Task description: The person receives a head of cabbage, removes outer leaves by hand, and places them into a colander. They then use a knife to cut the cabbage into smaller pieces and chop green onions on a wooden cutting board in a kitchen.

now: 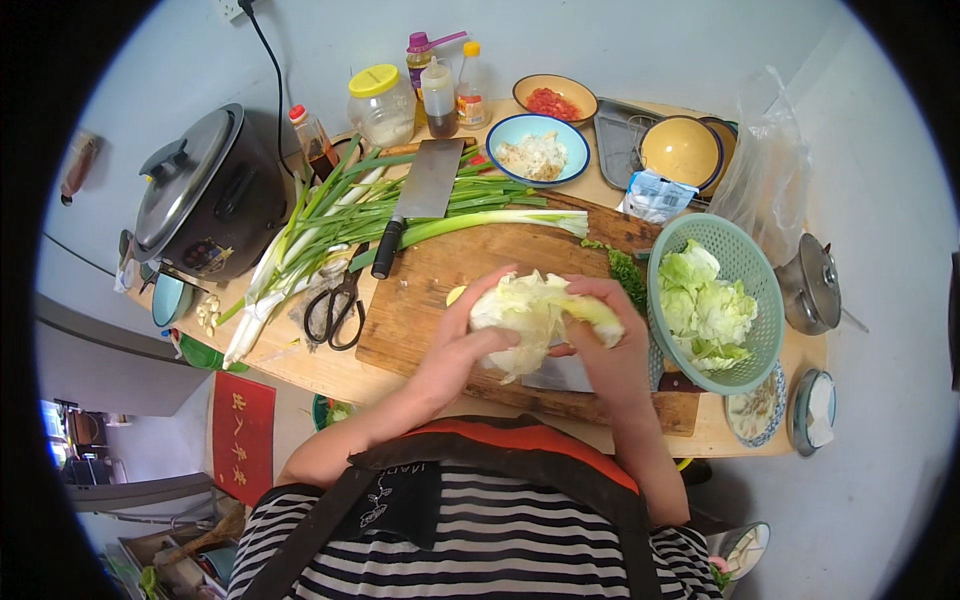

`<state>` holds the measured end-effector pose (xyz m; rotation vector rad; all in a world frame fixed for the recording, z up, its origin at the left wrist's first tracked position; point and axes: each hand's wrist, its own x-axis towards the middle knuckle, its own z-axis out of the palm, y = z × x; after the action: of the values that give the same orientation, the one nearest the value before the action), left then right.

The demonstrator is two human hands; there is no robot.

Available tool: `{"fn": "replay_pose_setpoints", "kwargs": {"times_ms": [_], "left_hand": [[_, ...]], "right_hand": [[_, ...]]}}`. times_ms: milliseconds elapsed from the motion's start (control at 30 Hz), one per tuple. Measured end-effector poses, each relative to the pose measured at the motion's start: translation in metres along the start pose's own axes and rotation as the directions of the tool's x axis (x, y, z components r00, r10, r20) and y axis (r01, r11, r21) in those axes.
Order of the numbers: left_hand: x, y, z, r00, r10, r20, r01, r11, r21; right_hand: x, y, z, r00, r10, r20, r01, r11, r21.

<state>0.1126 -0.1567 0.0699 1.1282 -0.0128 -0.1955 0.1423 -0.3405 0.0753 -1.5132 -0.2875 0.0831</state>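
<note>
Over the front of the wooden cutting board (415,310) I hold a pale head of lettuce (535,312) between both hands. My left hand (468,343) wraps its left side, thumb pressed on the leaves. Gripping the other side is my right hand (612,350), its thumb against a thick pale-green leaf. Just right of it stands a light-green plastic colander (768,345) with torn lettuce leaves (708,305) inside. A knife blade (560,374) lies on the board partly beneath my hands, its dark handle (680,383) pointing right under the colander.
A cleaver (432,185) rests across long scallions (330,225) at the back left. Black scissors (335,312) lie left of the board. Bowls (540,148), bottles (440,98) and a jar (380,105) line the back. A rice cooker (195,200) stands left, a lidded pot (808,290) right.
</note>
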Motion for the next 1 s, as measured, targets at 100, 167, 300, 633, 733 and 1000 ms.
{"fn": "replay_pose_setpoints", "kwargs": {"times_ms": [100,167,300,633,733,1000], "left_hand": [[-0.002,0.002,-0.006,0.996,-0.086,0.012,0.086,0.970,-0.228],[0.001,-0.001,-0.016,0.984,-0.166,0.066,0.179,0.905,-0.385],[0.001,-0.002,-0.024,0.939,-0.202,0.279,0.335,0.725,-0.602],[0.005,-0.018,-0.033,0.856,-0.160,0.491,0.504,0.467,-0.727],[0.007,-0.013,-0.032,0.866,-0.202,0.458,0.494,0.488,-0.719],[0.013,-0.001,-0.016,0.954,-0.230,0.193,0.281,0.908,-0.310]], "right_hand": [[0.002,-0.008,-0.017,0.967,0.253,-0.010,-0.236,0.917,0.322],[0.000,-0.015,-0.028,0.946,0.323,0.008,-0.286,0.824,0.490],[-0.008,0.005,-0.048,0.900,0.435,0.025,-0.344,0.674,0.653],[-0.024,-0.001,-0.067,0.894,0.370,-0.251,-0.137,0.762,0.633],[-0.018,-0.021,-0.084,0.803,-0.037,-0.595,0.135,0.984,0.120],[-0.020,-0.033,-0.150,0.924,-0.112,-0.365,-0.355,0.104,-0.929]]}}
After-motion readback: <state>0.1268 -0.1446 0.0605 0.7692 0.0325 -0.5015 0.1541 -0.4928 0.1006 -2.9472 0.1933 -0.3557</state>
